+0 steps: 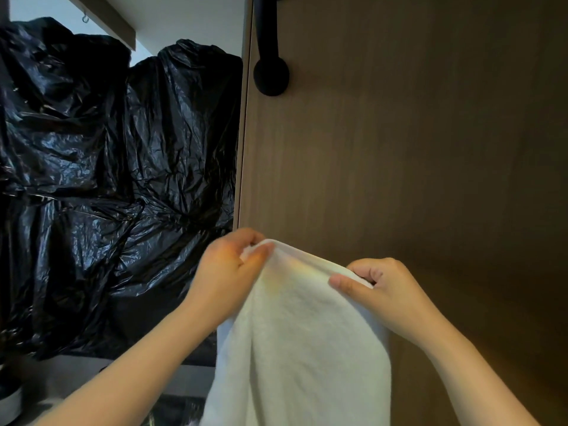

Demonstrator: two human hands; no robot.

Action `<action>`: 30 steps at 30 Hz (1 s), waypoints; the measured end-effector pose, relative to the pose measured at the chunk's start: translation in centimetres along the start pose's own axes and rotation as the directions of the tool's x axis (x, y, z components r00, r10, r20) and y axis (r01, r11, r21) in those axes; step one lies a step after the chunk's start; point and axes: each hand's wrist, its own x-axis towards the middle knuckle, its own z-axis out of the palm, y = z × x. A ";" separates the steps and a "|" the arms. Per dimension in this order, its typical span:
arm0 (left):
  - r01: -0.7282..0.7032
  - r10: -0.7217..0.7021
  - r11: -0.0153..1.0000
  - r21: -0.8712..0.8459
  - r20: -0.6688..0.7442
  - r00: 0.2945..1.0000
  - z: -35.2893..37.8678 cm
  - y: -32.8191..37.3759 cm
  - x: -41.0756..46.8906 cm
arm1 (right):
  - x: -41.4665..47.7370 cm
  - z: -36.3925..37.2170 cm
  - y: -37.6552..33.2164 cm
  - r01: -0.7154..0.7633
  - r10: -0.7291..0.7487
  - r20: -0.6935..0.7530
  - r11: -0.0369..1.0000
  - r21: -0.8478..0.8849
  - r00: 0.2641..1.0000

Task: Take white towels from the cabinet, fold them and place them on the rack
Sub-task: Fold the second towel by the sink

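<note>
A white towel (pixel 301 348) hangs in front of me, held up by its top edge and draping down past the bottom of the view. My left hand (pixel 229 273) pinches the towel's upper left corner. My right hand (pixel 379 292) grips the upper right part of the same edge, thumb on the front of the cloth. Both hands are close together at lower centre, in front of a brown wooden panel (pixel 415 164). A black bar fitting (pixel 270 69) is mounted on that panel, high above the hands.
Crinkled black plastic sheeting (pixel 107 179) covers the whole left side. The panel's vertical edge (pixel 242 149) runs between plastic and wood. A pale ledge (pixel 190 376) shows below the plastic at lower left.
</note>
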 end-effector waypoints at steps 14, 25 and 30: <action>-0.174 0.143 0.932 0.317 0.119 0.983 -0.8 0.6 0.0 | -0.3 -0.5 -0.9 0.100 -0.154 -0.212 0.964 -0.248 0.965; -0.079 0.108 0.988 -0.130 0.235 0.966 1.2 2.2 -2.0 | 1.0 0.3 -3.9 0.159 -0.184 -0.157 0.975 -0.158 0.970; -0.086 0.096 0.994 -0.072 0.141 0.985 0.8 1.5 -1.6 | 0.8 -0.1 -3.2 0.136 -0.159 -0.148 0.979 -0.153 0.976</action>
